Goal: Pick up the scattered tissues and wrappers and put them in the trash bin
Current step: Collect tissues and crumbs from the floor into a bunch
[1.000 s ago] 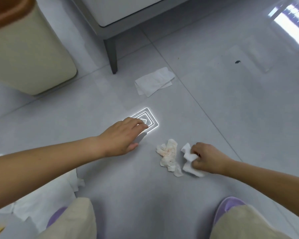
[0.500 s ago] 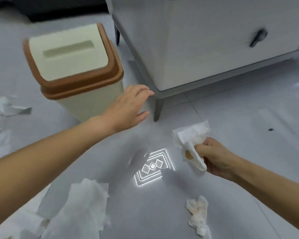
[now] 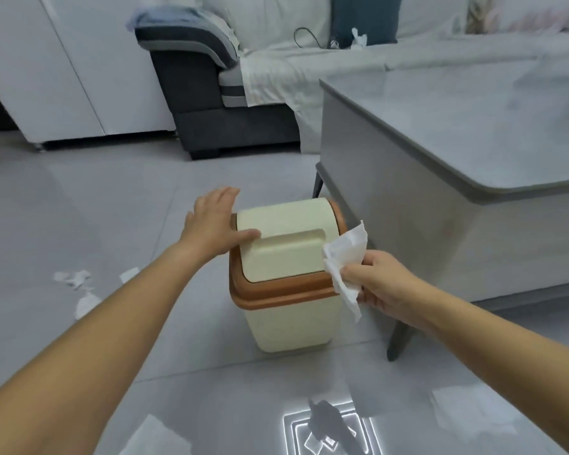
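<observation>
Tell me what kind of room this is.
Most likely a home living room: a grey sofa draped with a light sheet, a low grey coffee table on a tiled floor, and a small swing-lid trash bin beside the table.

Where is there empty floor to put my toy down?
Bare floor lies between the sofa and the trash bin. Tissue scraps litter the far left. Around the bin it's crowded: left hand on the lid, right hand gripping a tissue.

The coffee table (image 3: 440,178) stands just right of the trash bin (image 3: 289,320), its leg (image 3: 399,339) near the bin's base. Open floor (image 3: 96,208) lies to the left and behind; the swing lid (image 3: 286,247) sits closed.
</observation>
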Demonstrator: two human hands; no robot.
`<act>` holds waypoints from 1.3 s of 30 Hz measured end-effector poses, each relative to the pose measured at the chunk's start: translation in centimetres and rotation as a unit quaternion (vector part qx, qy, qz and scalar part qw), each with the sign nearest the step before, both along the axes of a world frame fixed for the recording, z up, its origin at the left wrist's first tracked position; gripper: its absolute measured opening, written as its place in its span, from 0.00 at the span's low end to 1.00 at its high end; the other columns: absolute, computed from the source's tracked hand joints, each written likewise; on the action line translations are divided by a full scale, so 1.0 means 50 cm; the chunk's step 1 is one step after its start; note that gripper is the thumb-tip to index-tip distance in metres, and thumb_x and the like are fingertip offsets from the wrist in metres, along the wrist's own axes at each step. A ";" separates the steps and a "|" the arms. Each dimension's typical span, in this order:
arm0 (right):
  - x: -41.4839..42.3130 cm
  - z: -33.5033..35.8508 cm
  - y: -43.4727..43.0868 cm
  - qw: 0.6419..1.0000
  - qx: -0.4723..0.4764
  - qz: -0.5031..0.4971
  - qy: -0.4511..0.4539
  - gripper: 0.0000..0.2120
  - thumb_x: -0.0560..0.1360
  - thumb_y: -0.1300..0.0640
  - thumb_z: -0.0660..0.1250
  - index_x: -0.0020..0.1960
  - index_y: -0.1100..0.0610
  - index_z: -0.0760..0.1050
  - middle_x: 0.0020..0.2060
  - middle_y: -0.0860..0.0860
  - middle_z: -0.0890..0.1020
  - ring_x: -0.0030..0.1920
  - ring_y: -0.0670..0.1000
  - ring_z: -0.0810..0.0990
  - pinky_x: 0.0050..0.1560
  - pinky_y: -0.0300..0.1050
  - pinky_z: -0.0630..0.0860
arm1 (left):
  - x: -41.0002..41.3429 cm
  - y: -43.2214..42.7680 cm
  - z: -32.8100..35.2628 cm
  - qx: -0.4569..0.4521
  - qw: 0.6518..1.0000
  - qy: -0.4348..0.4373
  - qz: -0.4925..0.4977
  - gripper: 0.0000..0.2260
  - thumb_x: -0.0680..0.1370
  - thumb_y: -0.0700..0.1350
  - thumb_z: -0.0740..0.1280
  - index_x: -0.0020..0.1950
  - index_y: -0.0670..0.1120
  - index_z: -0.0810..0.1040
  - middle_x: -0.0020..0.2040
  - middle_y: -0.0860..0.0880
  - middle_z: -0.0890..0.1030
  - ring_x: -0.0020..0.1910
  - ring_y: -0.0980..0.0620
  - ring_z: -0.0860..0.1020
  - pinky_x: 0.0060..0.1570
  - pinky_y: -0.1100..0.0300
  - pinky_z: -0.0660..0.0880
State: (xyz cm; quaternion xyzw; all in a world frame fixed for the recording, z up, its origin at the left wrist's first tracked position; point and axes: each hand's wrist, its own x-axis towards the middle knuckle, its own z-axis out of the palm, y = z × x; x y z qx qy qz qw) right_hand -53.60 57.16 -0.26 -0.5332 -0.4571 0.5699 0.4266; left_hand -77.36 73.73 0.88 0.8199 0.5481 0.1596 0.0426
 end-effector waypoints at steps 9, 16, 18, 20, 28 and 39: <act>-0.047 0.000 0.143 0.946 0.118 -0.003 -0.302 0.05 0.66 0.57 0.64 0.32 0.55 0.72 0.28 0.47 0.75 0.46 0.48 0.72 0.43 0.40 0.70 | 0.003 0.039 -0.058 -0.135 0.977 -0.137 -0.097 0.45 0.67 0.49 0.71 0.74 0.62 0.44 0.73 0.49 0.59 0.60 0.50 0.67 0.51 0.60 0.69; -0.080 -0.021 0.209 0.780 0.153 0.086 -0.601 0.06 0.71 0.58 0.63 0.48 0.55 0.72 0.45 0.51 0.72 0.47 0.56 0.75 0.45 0.46 0.71 | 0.033 0.003 -0.071 -0.048 0.990 -0.118 -0.068 0.38 0.73 0.38 0.64 0.71 0.63 0.45 0.64 0.44 0.66 0.42 0.47 0.76 0.39 0.52 0.78; -0.084 -0.028 0.211 0.778 0.124 0.107 -0.607 0.09 0.72 0.55 0.64 0.52 0.52 0.74 0.49 0.51 0.77 0.49 0.55 0.77 0.47 0.48 0.75 | 0.035 0.000 -0.071 -0.039 0.991 -0.114 -0.060 0.37 0.73 0.37 0.63 0.71 0.63 0.46 0.64 0.44 0.67 0.41 0.45 0.76 0.40 0.49 0.79; -0.080 -0.033 0.206 0.774 0.105 0.119 -0.613 0.15 0.71 0.50 0.66 0.57 0.48 0.75 0.54 0.49 0.80 0.51 0.54 0.77 0.51 0.50 0.76 | 0.035 0.000 -0.070 -0.039 0.991 -0.115 -0.059 0.38 0.74 0.38 0.64 0.71 0.63 0.45 0.64 0.44 0.66 0.42 0.45 0.76 0.41 0.49 0.79; -0.048 -0.006 0.128 0.741 0.209 0.092 -0.631 0.19 0.71 0.41 0.66 0.59 0.46 0.72 0.54 0.44 0.77 0.51 0.49 0.77 0.42 0.44 0.72 | 0.032 0.003 -0.081 -0.068 0.988 -0.131 -0.044 0.41 0.72 0.47 0.70 0.71 0.65 0.45 0.72 0.46 0.57 0.48 0.45 0.75 0.47 0.56 0.73; 0.238 -0.099 -0.228 0.704 0.057 0.112 -0.699 0.15 0.71 0.37 0.64 0.55 0.40 0.69 0.45 0.37 0.69 0.42 0.43 0.77 0.35 0.37 0.66 | 0.048 -0.003 -0.068 -0.078 0.993 -0.084 -0.032 0.45 0.67 0.53 0.75 0.74 0.59 0.50 0.71 0.41 0.60 0.66 0.39 0.66 0.63 0.46 0.67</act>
